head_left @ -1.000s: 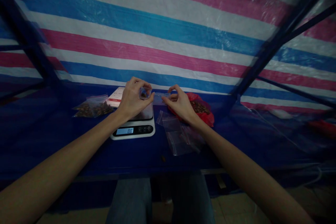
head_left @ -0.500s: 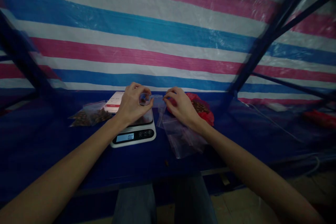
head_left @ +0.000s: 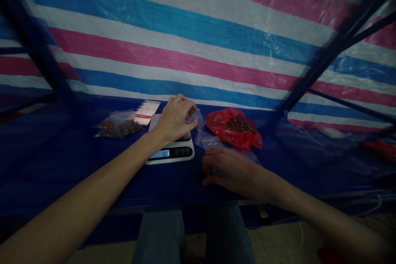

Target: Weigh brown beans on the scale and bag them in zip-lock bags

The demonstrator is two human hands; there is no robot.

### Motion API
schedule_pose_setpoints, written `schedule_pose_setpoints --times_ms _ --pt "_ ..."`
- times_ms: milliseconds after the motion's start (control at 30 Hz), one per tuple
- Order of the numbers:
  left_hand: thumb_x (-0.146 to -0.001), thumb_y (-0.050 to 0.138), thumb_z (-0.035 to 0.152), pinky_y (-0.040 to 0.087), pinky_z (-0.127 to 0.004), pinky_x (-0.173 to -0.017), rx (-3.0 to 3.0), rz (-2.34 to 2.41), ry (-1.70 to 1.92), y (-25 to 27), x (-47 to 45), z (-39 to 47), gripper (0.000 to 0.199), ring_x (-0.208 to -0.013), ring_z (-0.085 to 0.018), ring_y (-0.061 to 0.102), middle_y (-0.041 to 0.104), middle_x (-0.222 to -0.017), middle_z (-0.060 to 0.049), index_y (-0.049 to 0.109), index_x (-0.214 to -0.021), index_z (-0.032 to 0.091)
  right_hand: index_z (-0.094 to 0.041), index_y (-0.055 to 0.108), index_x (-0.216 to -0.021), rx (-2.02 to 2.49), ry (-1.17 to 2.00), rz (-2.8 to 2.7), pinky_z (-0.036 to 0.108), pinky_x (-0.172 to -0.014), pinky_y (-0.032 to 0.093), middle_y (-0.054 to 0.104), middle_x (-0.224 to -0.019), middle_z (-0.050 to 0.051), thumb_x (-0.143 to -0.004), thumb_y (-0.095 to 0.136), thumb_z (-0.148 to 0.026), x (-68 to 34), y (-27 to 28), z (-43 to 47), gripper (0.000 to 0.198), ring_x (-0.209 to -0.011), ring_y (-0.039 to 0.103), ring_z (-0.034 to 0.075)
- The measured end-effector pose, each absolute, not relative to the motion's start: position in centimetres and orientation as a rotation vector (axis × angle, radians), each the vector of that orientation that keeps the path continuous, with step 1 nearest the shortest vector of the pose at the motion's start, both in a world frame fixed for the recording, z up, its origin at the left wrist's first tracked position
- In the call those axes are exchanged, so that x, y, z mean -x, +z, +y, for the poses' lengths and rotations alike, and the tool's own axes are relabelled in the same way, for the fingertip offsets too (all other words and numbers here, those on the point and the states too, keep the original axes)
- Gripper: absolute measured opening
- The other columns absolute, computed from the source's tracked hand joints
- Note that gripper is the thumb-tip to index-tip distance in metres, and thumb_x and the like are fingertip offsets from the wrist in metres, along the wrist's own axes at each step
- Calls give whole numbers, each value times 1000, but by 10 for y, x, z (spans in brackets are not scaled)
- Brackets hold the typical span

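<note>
So, roughly where things stand:
Left hand point(head_left: 176, 119): grip pinching a small clear bag point(head_left: 192, 117) over the scale point(head_left: 172, 148).
Right hand point(head_left: 229, 170): fingers loosely curled, resting on the empty bags point(head_left: 216, 142) on the surface point(head_left: 93, 173).
Scale: reads zero, nothing weighed.
Done: filled bags point(head_left: 116, 126) far left.
Left: red bag point(head_left: 234, 127) not yet empty.

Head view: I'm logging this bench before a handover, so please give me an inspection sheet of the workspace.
Surface: dark blue table covering.
Job's things: white digital kitchen scale reading 0.0; small clear plastic bag; stack of clear plastic bags.
Clutter: red plastic bag of brown pieces; clear bag of brown pieces; white and red card.
Grips: left hand pinches the small bag above the scale; right hand flat on the stack's near edge.
Cables: thin pale cable, far right.
Surroundings: striped blue, pink and white tarpaulin; dark frame bars.
</note>
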State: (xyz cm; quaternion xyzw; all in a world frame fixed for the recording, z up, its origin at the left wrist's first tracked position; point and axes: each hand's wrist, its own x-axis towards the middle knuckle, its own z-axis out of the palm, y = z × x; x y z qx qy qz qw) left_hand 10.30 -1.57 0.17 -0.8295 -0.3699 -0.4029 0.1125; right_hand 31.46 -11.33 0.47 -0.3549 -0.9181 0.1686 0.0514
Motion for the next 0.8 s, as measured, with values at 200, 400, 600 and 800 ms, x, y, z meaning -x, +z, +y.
schedule_pose_setpoints --times_ms 200,400,600,800 --pt "-80 67 18 46 -39 -84 2424 -1136 -1208 5 -102 -20 14 -98 -25 56 62 -94 -8 64 -93 17 -18 67 -85 914 411 -2513 27 -71 44 65 -84 0 -87 73 -13 -303 36 -84 8 -76 58 14" --pt "-74 70 16 47 -37 -83 2517 -1250 -1400 5 -103 -20 13 -93 -22 56 60 -90 -4 61 -84 18 -20 72 -86 753 244 -2166 31 -74 44 66 -88 2 -88 71 -19 -275 57 -46 3 -83 59 17" --pt "-72 70 12 48 -34 -83 2548 -1252 -1694 6 -106 -18 15 -91 -19 58 60 -89 -2 63 -84 17 -24 74 -92 715 22 -2133 43 -94 44 60 -108 6 -92 68 -23 -277 38 -21 6 -106 55 24" --pt "-77 71 17 52 -33 -83 2965 -1293 -1903 14 -106 -20 18 -88 -17 66 72 -94 -3 70 -96 16 -22 70 -90 612 89 -2188 46 -104 40 57 -124 8 -96 61 -25 -293 31 -17 11 -121 51 26"
